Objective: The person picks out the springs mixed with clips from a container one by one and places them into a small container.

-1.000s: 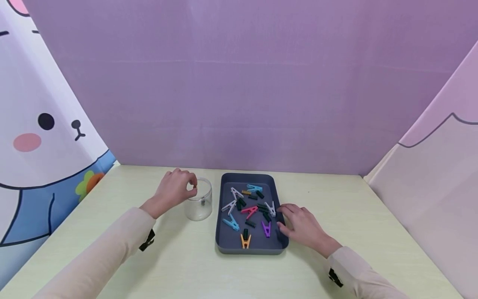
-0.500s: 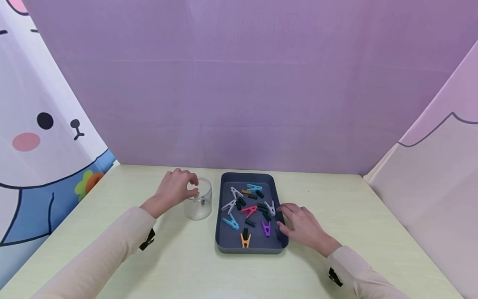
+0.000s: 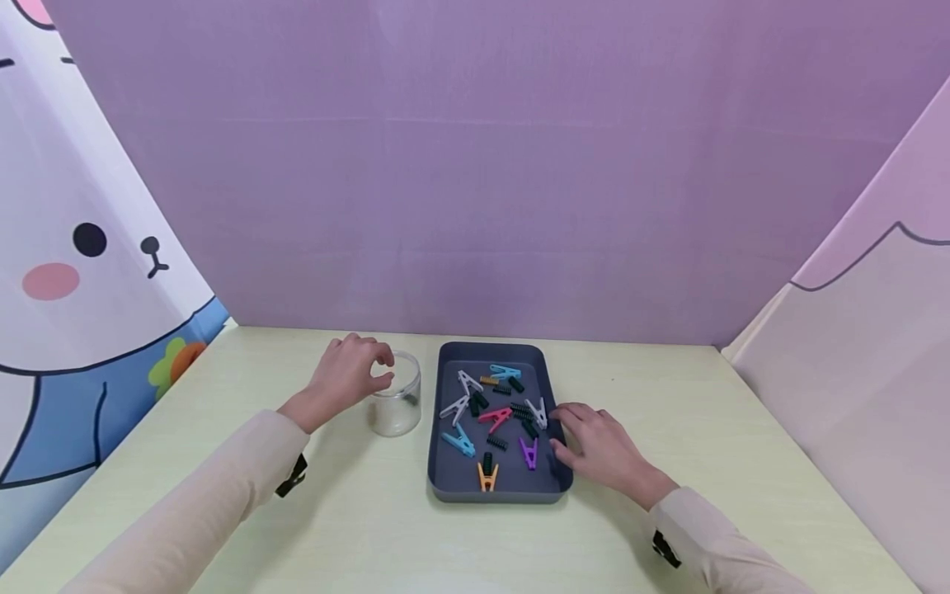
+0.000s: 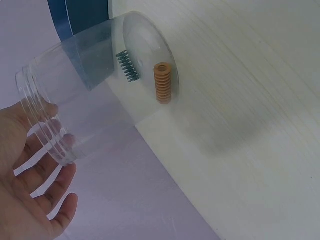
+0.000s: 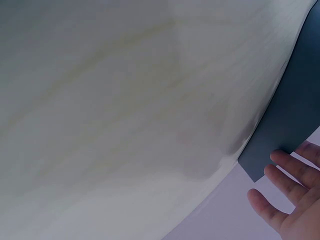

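My left hand [image 3: 350,373] is at the mouth of a clear jar [image 3: 396,415], thumb and index finger apart over the rim with nothing between them. Through the jar wall, the left wrist view shows an orange coil spring [image 4: 162,84] and a dark green coil spring [image 4: 128,66] near the bottom. My right hand [image 3: 599,450] rests at the right edge of a dark grey tray [image 3: 460,483], fingers loosely bent over its rim. In the tray lie several dark green springs [image 3: 497,444], an orange spring [image 3: 489,381] and plastic clips, among them a red clip [image 3: 496,418] and a purple clip [image 3: 529,454].
The jar stands just left of the tray on a pale wooden table [image 3: 416,544]. Behind the table rises a purple cloth backdrop [image 3: 475,181]. Cartoon-printed cloth [image 3: 82,346] hangs on the left, and another pale cloth [image 3: 876,363] is on the right.
My left thumb and index finger have let go of the orange spring, and it has dropped into the jar. The right hand and the tray have stayed in place.
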Action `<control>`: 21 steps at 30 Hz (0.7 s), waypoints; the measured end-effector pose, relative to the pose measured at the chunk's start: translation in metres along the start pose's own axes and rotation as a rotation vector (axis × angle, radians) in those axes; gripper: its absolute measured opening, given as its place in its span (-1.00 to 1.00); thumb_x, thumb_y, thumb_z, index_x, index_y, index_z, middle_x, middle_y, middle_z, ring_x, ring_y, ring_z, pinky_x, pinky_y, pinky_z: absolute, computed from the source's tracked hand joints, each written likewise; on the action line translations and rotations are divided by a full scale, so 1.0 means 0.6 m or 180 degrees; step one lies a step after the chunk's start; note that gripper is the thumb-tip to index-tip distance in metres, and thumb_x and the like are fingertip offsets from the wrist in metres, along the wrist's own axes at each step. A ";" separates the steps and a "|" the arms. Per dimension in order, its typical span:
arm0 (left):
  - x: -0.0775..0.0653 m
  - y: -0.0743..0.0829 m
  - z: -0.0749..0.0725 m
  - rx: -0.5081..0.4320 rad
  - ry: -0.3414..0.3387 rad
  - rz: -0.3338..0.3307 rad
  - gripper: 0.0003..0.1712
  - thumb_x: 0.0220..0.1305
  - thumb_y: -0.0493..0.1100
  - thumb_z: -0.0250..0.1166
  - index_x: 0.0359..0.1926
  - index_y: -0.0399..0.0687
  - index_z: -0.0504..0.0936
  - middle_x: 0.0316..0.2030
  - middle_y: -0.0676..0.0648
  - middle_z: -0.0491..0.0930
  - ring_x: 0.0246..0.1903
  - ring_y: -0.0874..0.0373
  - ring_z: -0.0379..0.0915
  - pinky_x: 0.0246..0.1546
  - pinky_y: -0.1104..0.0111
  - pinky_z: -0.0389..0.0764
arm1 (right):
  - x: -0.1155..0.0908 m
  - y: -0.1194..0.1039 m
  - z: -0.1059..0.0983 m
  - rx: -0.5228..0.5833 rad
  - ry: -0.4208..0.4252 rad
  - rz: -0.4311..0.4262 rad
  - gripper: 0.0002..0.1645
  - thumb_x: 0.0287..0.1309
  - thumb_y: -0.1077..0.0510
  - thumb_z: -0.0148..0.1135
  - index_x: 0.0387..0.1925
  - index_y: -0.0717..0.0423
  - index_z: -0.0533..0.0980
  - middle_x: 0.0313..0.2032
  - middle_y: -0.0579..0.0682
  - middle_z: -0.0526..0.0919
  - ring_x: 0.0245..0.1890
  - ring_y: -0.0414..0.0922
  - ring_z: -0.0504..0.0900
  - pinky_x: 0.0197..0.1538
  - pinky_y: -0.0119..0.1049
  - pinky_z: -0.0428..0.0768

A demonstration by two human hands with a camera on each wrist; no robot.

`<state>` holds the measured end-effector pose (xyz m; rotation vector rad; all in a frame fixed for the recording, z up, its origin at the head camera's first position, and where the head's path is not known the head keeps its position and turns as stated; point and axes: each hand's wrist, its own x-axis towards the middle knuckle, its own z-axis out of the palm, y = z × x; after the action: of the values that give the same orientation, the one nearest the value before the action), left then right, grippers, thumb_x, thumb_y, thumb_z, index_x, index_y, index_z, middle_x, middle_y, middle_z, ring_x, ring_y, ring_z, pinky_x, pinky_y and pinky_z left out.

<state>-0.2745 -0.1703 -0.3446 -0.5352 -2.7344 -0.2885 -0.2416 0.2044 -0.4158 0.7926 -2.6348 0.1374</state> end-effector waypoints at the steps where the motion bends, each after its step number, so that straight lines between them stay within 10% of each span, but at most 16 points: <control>1: 0.000 0.000 0.000 0.0005 0.0008 0.0002 -0.82 -0.01 -0.12 0.32 -0.31 -0.03 0.65 -0.36 -0.01 0.65 -0.28 -0.02 0.45 -0.25 0.08 0.39 | 0.000 0.000 0.000 -0.0002 -0.0008 0.0001 -0.53 0.01 -0.08 0.21 -0.08 0.09 0.52 -0.03 0.04 0.57 0.02 -0.05 0.52 -0.10 -0.07 0.53; 21: 0.010 0.044 -0.008 0.0059 0.0292 0.0323 -0.80 0.00 -0.08 0.31 -0.29 0.03 0.64 -0.32 0.04 0.64 -0.23 0.01 0.44 -0.20 0.11 0.40 | -0.002 0.001 -0.003 0.0017 0.0007 -0.0022 -0.54 0.01 -0.08 0.21 -0.08 0.10 0.52 -0.03 0.05 0.58 0.01 -0.05 0.53 -0.11 -0.08 0.53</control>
<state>-0.2679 -0.1455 -0.3345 -0.6372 -2.6092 -0.2554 -0.2404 0.2056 -0.4143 0.8027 -2.6305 0.1435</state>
